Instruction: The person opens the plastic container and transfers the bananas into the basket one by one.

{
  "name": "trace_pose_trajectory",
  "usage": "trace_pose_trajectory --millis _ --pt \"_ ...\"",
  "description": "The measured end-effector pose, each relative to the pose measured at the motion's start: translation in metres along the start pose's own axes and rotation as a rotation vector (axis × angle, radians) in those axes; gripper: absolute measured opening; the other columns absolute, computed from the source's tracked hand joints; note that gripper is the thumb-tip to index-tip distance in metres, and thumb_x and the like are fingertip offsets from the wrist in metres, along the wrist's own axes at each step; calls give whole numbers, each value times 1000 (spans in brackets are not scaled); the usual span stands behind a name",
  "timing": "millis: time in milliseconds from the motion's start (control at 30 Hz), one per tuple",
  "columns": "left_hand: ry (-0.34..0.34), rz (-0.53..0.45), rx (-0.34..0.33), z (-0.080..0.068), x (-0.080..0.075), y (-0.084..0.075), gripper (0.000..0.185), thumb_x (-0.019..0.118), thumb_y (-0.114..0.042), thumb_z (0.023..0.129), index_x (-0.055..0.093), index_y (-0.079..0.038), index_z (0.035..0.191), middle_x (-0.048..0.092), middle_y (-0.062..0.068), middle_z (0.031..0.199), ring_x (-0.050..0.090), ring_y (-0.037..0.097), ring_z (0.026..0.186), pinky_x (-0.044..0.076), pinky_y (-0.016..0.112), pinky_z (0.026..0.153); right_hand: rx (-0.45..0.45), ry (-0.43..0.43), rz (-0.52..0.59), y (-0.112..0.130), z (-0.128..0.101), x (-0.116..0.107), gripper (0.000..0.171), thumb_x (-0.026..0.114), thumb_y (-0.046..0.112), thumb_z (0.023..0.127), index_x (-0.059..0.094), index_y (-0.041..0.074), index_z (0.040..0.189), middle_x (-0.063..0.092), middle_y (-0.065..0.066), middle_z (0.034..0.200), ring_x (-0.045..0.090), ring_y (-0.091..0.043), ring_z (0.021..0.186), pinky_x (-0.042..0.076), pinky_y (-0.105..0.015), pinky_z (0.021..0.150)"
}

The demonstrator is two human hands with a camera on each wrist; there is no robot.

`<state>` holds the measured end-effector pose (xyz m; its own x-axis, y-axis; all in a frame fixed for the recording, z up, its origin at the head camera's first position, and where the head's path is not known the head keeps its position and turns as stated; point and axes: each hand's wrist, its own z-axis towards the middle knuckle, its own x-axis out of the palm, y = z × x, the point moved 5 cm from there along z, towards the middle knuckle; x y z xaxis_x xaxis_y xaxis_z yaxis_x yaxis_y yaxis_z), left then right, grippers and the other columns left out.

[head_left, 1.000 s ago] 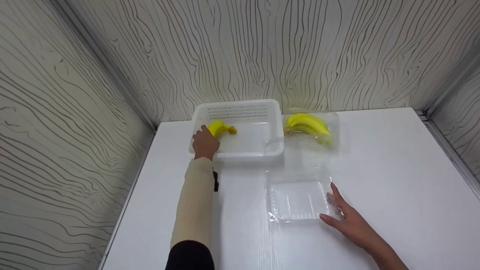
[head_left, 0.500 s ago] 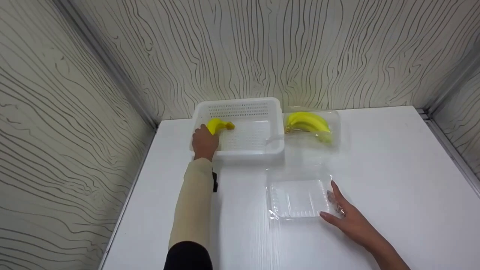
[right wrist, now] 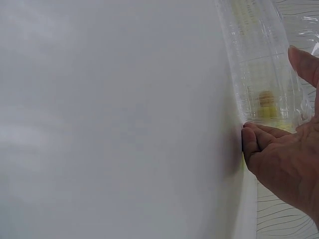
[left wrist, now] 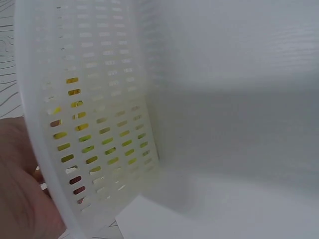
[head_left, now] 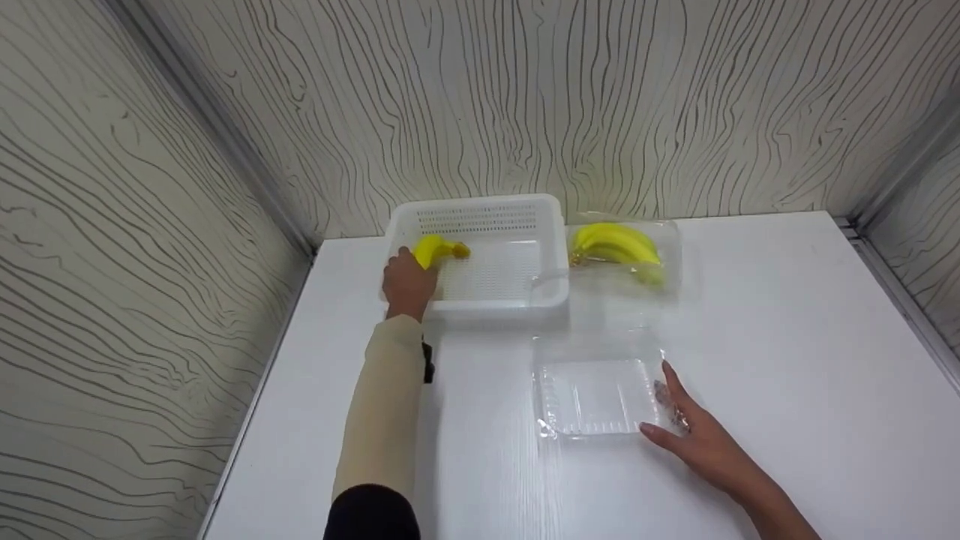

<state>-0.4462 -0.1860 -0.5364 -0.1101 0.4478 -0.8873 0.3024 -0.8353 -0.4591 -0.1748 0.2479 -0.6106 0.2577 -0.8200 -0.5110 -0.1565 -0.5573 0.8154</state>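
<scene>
In the head view, my left hand (head_left: 409,283) reaches into the white plastic basket (head_left: 551,292) and grips a yellow banana (head_left: 431,249), whose brown end sticks out to the right. The left wrist view shows yellow and some fingers through the slots of the basket wall (left wrist: 94,64); the exact grasp is hidden. My right hand (head_left: 697,435) lies at the right side of a clear plastic container (head_left: 600,397) on the table, thumb and fingers spread and touching its edge. In the right wrist view, the clear container (right wrist: 264,64) stands beside that hand (right wrist: 284,159).
Right of the basket, another clear container (head_left: 670,255) holds yellow bananas (head_left: 619,241). Its transparent lid flap overlaps the basket's front right corner. The white table (head_left: 787,337) meets a wood-grain patterned wall (head_left: 480,97) at the back and side walls left and right.
Both hands stay almost in place. The banana's visible end has shifted very slightly up and left, along with a small shift of the whole view.
</scene>
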Motion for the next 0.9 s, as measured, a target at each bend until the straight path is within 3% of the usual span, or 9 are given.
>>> trace_pose_trajectory --millis 233,433,667,900 --pt "-53 19 26 -10 -10 0 77 69 -47 102 43 -3 158 62 22 138 61 35 123 55 50 108 -25 -18 -14 2 -1 -1 106 70 53 100 -7 40 171 23 -23 176 16 -51 164 22 -76 126" --pt "-174 -35 106 -31 -30 -7 65 68 -38 103 49 -5 155 64 21 138 62 35 121 54 49 108 -36 -15 -11 1 0 0 106 70 52 101 -8 38 172 26 -24 175 19 -50 163 25 -75 125" --pt "-227 -113 234 -70 -38 -20 48 66 -35 105 58 -10 146 67 13 133 65 30 118 56 44 107 11 6 -10 -3 2 1 108 69 55 100 -11 39 171 18 -24 177 10 -51 165 17 -76 127" --pt "-240 -174 412 -123 -24 -29 31 68 -30 104 71 -9 126 75 10 112 70 28 100 60 40 87 13 11 -3 -1 2 1 108 70 55 100 -11 40 171 20 -24 176 9 -51 165 17 -77 127"
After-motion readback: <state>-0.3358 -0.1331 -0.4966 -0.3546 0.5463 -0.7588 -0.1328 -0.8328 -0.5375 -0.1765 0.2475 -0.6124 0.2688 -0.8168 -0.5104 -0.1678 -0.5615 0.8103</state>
